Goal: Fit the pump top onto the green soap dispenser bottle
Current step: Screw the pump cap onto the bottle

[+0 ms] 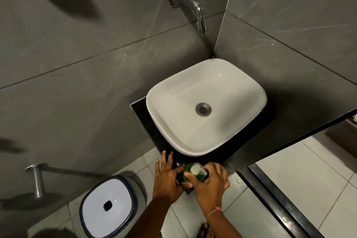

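- Green soap dispenser bottle [185, 172] stands on the front corner of the black surface [144, 114], just before the white sink [228, 75].
- White pump top [195, 170] sits over the neck of the bottle; I cannot tell if it is fully fitted.
- Left hand [167, 177] touches the left side of the bottle, fingers spread and pointing toward the sink; a firm hold cannot be told.
- Right hand [209, 184] curls around the right side of the bottle, with one fingertip near the pump top.
- Chrome tap [190, 4] comes out of the grey wall above the sink.
- White bin [108, 206] stands on the floor, left of the arms.
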`<action>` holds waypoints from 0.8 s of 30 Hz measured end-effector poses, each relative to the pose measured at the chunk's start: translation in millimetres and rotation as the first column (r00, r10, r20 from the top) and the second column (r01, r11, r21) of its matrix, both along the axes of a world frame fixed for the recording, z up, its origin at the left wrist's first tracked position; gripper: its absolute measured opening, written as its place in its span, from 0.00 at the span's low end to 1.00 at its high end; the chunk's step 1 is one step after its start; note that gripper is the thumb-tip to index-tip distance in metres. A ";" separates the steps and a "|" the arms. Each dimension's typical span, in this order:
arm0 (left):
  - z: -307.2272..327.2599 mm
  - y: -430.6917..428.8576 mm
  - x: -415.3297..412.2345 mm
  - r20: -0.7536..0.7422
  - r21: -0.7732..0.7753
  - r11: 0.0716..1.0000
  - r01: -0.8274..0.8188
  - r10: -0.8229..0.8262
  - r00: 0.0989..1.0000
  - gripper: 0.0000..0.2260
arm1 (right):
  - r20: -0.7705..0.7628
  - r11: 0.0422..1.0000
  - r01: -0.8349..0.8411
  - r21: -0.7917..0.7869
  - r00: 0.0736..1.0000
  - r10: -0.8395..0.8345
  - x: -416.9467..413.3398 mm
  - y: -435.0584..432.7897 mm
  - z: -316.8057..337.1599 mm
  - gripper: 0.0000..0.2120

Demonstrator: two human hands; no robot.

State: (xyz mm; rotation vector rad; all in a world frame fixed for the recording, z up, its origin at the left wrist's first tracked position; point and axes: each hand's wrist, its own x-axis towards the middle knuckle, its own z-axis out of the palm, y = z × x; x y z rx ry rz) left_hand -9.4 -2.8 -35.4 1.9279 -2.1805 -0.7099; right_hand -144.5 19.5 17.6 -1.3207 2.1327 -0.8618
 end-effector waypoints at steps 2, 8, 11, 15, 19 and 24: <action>-1.1 0.0 0.7 -0.001 -0.002 1.000 -0.002 0.002 1.000 0.27 | 0.024 1.000 0.006 -0.013 1.000 -0.006 1.9 2.0 0.9 0.21; -1.5 -0.2 0.2 0.009 -0.005 1.000 0.005 -0.005 1.000 0.30 | 0.051 0.990 -0.124 -0.059 0.991 0.128 -11.7 0.3 2.0 0.17; -3.2 1.0 -0.3 -0.005 -0.014 1.000 -0.008 0.008 1.000 0.28 | 0.031 0.999 -0.044 -0.009 0.999 0.044 -4.0 -1.0 4.6 0.18; -4.9 1.3 0.3 -0.015 -0.027 1.000 -0.014 0.014 1.000 0.25 | 0.038 1.000 0.002 0.014 0.999 -0.002 4.3 1.4 3.0 0.19; -2.7 -0.5 0.2 0.001 -0.012 1.000 0.007 -0.007 1.000 0.29 | 0.001 0.990 -0.138 -0.002 0.990 0.138 -8.2 3.0 3.8 0.21; 0.4 1.0 -1.2 -0.013 -0.020 1.000 -0.014 0.014 1.000 0.28 | 0.003 0.999 -0.046 0.018 0.999 0.046 -1.8 0.8 11.9 0.15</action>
